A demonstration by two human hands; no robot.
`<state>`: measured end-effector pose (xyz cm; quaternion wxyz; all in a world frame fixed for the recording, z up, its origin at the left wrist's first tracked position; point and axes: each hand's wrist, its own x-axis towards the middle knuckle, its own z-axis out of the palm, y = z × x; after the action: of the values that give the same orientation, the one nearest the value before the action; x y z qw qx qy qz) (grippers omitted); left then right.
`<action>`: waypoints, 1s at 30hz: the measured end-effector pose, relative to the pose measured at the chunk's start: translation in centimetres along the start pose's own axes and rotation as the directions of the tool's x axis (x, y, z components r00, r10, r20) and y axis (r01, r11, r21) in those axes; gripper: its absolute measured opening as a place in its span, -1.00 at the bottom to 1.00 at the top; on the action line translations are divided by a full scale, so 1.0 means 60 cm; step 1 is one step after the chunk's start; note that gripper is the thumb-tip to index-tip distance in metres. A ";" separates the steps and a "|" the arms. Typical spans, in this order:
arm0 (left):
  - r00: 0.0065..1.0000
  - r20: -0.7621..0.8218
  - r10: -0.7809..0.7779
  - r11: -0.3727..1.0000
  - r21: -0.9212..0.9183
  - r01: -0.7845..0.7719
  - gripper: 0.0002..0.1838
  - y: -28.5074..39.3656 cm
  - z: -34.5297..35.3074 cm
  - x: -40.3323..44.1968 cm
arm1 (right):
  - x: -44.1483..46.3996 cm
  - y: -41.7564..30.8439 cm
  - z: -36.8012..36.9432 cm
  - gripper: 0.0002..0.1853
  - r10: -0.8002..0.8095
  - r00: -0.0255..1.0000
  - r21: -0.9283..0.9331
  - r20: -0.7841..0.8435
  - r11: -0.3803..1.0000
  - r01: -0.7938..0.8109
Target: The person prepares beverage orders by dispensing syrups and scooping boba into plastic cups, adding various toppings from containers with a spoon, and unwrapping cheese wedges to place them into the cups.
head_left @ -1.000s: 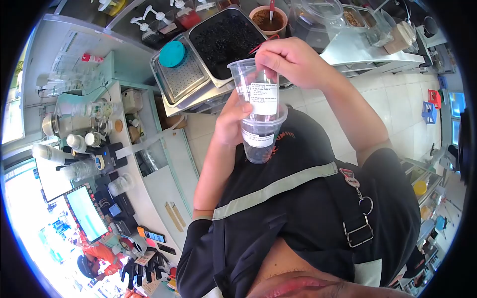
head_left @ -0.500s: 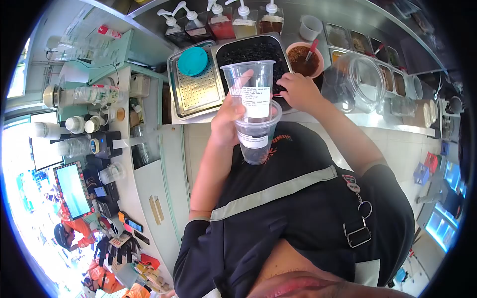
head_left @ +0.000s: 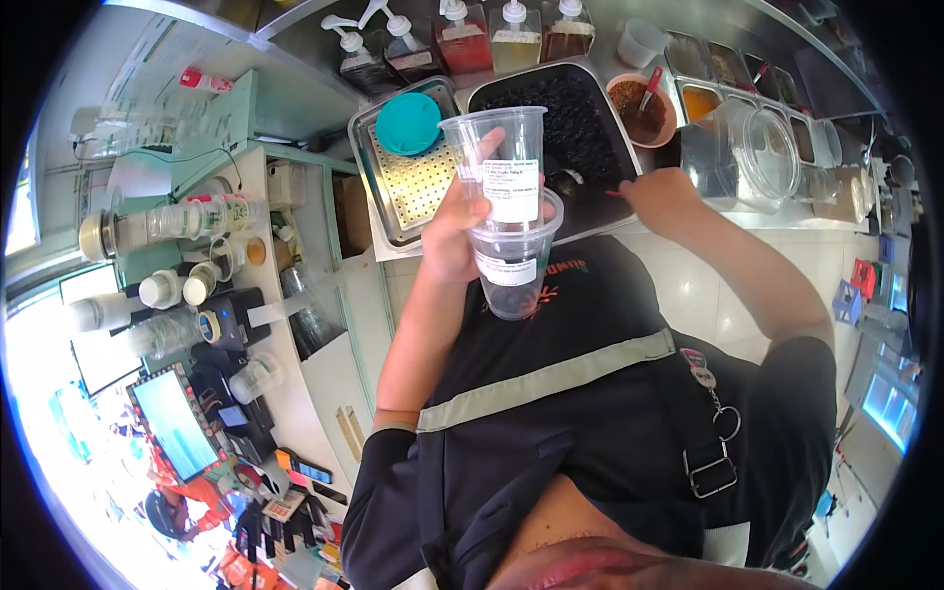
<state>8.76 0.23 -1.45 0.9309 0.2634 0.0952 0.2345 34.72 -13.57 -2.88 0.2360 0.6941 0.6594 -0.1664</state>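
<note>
Two clear plastic cups with white printed labels are stacked, the upper cup [head_left: 511,147] standing in the lower cup [head_left: 509,285]. Around the upper one my left hand [head_left: 455,231] is wrapped, one finger showing through the plastic. My right hand [head_left: 664,202] is closed on a thin red handle [head_left: 615,193] at the front edge of the metal tray [head_left: 629,162]. Dark black pieces [head_left: 580,113] fill this tray, and a round metal ladle head [head_left: 564,183] lies among them.
Left of the tray are a perforated metal pan [head_left: 418,187] and a teal bowl [head_left: 408,124]. Pump bottles [head_left: 462,39] stand behind. To the right are a pink bowl [head_left: 641,133] of brown contents and a large clear container [head_left: 728,147]. People in orange are at lower left.
My right hand has moved from the upper cup's rim to the right, over the tray's front edge. The ladle head now shows in the tray. The camera view has shifted.
</note>
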 end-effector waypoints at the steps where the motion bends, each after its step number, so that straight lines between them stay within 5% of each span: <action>1: 1.000 0.007 -0.012 1.000 0.000 0.012 0.10 0.007 -0.003 -0.003 | -0.014 -0.008 -0.022 -0.80 0.012 1.000 0.007 0.002 1.000 -0.012; 3: 1.000 0.010 -0.022 1.000 -0.009 0.022 0.11 0.019 -0.009 -0.006 | -0.033 -0.024 -0.054 -0.80 0.008 0.983 -0.086 0.185 0.996 0.008; 9: 1.000 0.001 -0.017 0.993 0.114 0.017 0.09 0.038 -0.021 -0.009 | 0.026 -0.036 0.012 -0.82 -0.030 0.985 0.013 0.172 1.000 0.028; 13: 1.000 -0.013 0.012 1.000 -0.009 -0.012 0.11 0.032 -0.028 -0.002 | 0.034 -0.014 0.000 -0.82 0.002 0.960 0.101 0.280 0.994 -0.032; 15: 0.995 -0.100 0.014 0.994 0.110 -0.003 0.05 0.027 -0.033 -0.002 | 0.036 -0.013 0.036 -0.80 -0.083 0.985 0.333 0.149 0.943 0.029; 18: 0.959 -0.273 0.070 0.996 0.068 -0.053 -0.18 0.014 -0.041 0.013 | 0.056 -0.026 0.071 -0.78 -0.155 0.986 0.406 0.068 0.907 0.114; 21: 0.954 -0.279 0.109 0.990 0.113 -0.080 -0.28 0.011 -0.046 0.025 | 0.056 -0.029 0.085 -0.77 -0.184 0.982 0.451 -0.039 0.874 0.182; 25: 0.935 -0.335 0.114 0.992 0.083 -0.091 -0.23 0.017 -0.017 0.027 | 0.039 -0.005 0.091 -0.76 -0.209 0.976 0.541 -0.055 0.816 0.205; 30: 0.926 -0.343 0.157 0.983 0.144 -0.113 -0.23 0.018 0.002 0.029 | 0.022 0.033 0.147 -0.76 -0.179 0.977 0.794 -0.119 0.573 0.201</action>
<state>9.94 1.82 -0.87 0.8624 0.2794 0.2567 0.3352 37.53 -17.36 -10.72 -0.1287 0.6531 0.5873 -0.4604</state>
